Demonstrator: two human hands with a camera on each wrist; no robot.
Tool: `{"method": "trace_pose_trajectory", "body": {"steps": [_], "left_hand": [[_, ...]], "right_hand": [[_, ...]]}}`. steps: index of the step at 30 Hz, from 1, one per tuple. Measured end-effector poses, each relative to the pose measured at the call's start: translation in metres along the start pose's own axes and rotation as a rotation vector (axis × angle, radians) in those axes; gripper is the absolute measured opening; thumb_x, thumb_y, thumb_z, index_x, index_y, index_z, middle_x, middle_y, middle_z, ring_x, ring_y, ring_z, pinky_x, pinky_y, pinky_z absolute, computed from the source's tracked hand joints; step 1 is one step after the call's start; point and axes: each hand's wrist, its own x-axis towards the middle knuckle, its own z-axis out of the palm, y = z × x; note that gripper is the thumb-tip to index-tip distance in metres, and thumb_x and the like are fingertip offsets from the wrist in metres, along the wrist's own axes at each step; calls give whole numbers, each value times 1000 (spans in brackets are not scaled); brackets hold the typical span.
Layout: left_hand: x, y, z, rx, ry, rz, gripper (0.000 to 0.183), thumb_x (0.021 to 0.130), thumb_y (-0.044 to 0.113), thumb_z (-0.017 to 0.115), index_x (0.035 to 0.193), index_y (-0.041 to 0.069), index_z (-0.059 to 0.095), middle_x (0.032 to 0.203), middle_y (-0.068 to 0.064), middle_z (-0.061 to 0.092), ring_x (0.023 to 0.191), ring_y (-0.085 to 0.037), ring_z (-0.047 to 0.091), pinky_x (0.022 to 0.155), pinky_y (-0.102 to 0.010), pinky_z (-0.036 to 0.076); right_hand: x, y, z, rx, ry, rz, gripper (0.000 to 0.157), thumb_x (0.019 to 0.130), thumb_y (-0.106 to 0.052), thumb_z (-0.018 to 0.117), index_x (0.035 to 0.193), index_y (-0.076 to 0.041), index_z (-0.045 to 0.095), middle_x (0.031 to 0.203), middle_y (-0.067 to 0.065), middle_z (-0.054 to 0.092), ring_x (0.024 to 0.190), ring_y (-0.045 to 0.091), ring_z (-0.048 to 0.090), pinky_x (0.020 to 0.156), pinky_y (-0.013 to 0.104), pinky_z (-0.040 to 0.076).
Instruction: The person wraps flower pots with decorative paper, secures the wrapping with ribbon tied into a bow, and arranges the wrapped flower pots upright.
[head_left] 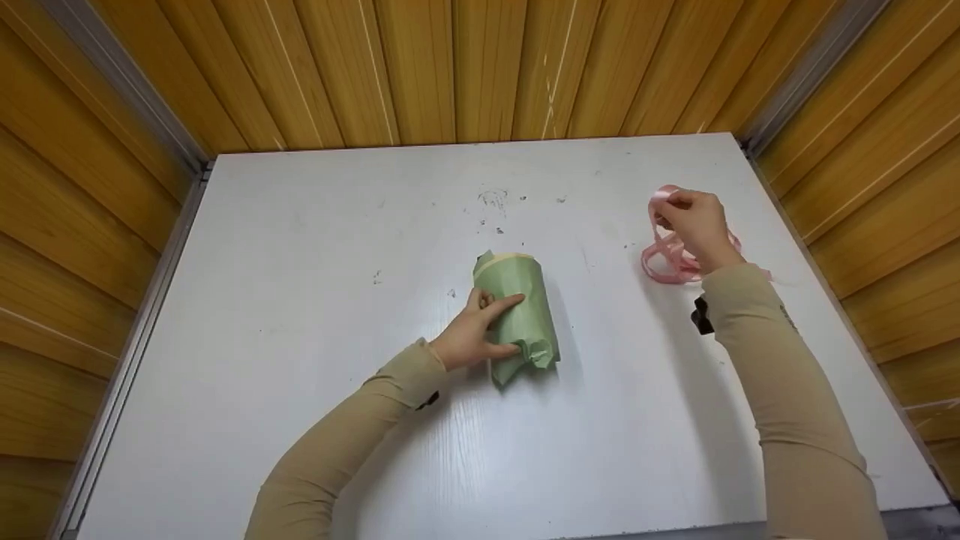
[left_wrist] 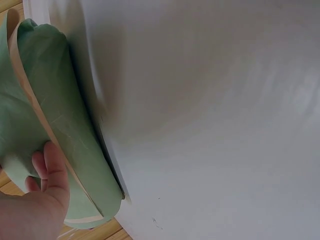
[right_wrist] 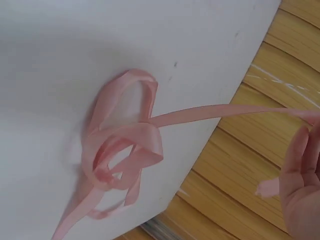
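A cylinder wrapped in green paper (head_left: 529,311) lies on the white table, its paper folded and crumpled at the near end. My left hand (head_left: 466,334) holds it from the left, thumb and index finger spread over its side. In the left wrist view, the fingers (left_wrist: 56,175) bend against the green paper (left_wrist: 85,150) beside a pale-edged seam. Over at the right, my right hand (head_left: 697,225) pinches a pink satin ribbon (right_wrist: 200,114) and lifts one stretch of it. The rest of the ribbon lies in loose loops on the table below the hand.
The white table (head_left: 300,300) has dark scuff marks near its middle. Wood-patterned panels (head_left: 480,67) stand along its back and both sides, with metal rails at the corners. A ribbon tail (right_wrist: 75,215) trails away from the loops.
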Motion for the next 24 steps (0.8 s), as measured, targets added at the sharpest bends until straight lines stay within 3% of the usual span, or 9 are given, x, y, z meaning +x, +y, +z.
{"method": "trace_pose_trajectory", "body": {"steps": [4, 7, 14, 18, 24], "left_hand": [[0, 1, 1, 1, -2, 3, 75, 81, 25, 76, 145, 18, 38, 109, -10, 27, 92, -17, 42, 88, -30, 48], [0, 1, 1, -2, 2, -3, 75, 81, 25, 76, 145, 19, 38, 111, -11, 28, 93, -18, 43, 89, -31, 48], [1, 0, 2, 3, 9, -14, 76, 80, 27, 77, 145, 20, 38, 125, -18, 28, 106, -27, 46, 96, -39, 45], [3, 0, 3, -4, 4, -17, 76, 80, 28, 76, 145, 21, 38, 124, -18, 28, 110, -29, 44, 99, -40, 43], [5, 0, 4, -5, 15, -9, 76, 79, 28, 77, 145, 22, 40, 123, -18, 29, 109, -29, 43, 100, -40, 43]], "right_hand": [[-2, -11, 8, 349, -84, 55, 25, 90, -26, 64, 108, -9, 62, 97, -4, 59, 88, 6, 58, 78, 13, 51], [-2, -21, 19, 443, -126, 36, 17, 89, -23, 65, 101, -12, 66, 94, -3, 62, 88, 9, 59, 81, 17, 52], [3, -33, 61, 420, -229, -24, 21, 90, -23, 65, 105, -10, 68, 97, -3, 63, 94, 12, 58, 94, 25, 49], [6, -31, 92, 409, -298, -44, 22, 91, -18, 63, 109, -4, 65, 95, -3, 63, 93, 11, 59, 92, 26, 50], [11, -28, 138, 323, -334, -70, 28, 94, -9, 58, 116, 8, 59, 87, -8, 64, 85, 3, 62, 88, 26, 52]]}}
